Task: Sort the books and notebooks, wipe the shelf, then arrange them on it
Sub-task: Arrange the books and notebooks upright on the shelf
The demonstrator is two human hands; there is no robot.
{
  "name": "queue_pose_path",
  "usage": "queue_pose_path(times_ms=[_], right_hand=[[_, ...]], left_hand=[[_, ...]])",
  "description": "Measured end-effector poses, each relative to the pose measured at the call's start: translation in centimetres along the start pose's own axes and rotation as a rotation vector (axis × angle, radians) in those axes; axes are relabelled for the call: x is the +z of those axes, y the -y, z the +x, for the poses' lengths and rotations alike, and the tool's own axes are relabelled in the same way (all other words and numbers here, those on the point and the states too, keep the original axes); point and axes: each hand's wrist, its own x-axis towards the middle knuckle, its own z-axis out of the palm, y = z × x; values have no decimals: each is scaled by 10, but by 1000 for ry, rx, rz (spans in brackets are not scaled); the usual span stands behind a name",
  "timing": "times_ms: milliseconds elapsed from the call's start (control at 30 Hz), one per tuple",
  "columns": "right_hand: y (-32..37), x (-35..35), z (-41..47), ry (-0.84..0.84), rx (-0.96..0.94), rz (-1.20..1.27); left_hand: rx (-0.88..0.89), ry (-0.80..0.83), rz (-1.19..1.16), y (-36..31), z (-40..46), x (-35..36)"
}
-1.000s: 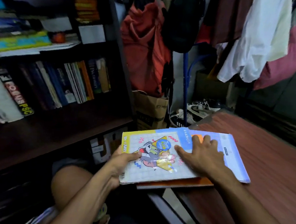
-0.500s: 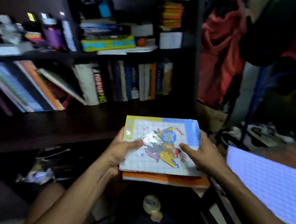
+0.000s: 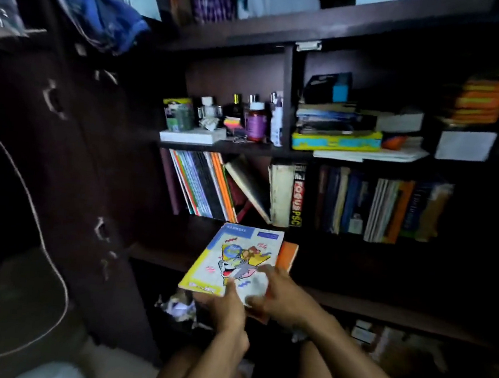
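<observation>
Sliding notebooks onto the shelf

Both hands, left hand (image 3: 226, 307) and right hand (image 3: 282, 298), gripping cartoon notebook (image 3: 235, 260) over orange notebook (image 3: 287, 255), fingers pinching near edges; best kept level over shelf (image 3: 371, 270).

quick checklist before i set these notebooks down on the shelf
1. Grip: left hand and right hand both hold the cartoon notebook with the orange notebook under it: ok.
2. Stack alignment: the orange one pokes out on the right: not ok.
3. Landing spot: the bare shelf board in front of the standing books is free: ok.
4. Shelf wiped: too dark to see: cannot tell.
5. Neighbours: the leaning book rests tilted against the cream book, so it may slide if nudged: not ok.
</observation>
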Motion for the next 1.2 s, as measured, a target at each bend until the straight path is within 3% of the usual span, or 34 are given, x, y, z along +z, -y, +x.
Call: queue_pose_path(times_ms=[67, 200, 333, 500, 667, 867, 1000, 1100, 1200], right_hand=[[-7, 12, 3, 13, -11, -39], [-22, 7, 3, -18, -7, -4], [-25, 3, 3, -60, -17, -16], [-11, 1, 0, -36, -26, -155], [-5, -3, 1, 4, -15, -259], [8, -22, 10, -14, 10, -510], [31, -36, 21, 85, -10, -653], [49, -46, 32, 113, -50, -556], [61, -47, 51, 7, -75, -341]], left_hand=[[-26, 27, 30, 16, 8, 2], [-17, 207, 44, -22, -62, -13], [152, 76, 92, -56, -52, -46], [140, 209, 514, -90, -4, -58], [207, 337, 696, -107, -7, -54], [19, 494, 587, -122, -8, -62], [-136, 627, 471, -134, -11, -73], [-37, 630, 460, -147, -5, -77], [194, 597, 407, -157, -1, -83]])
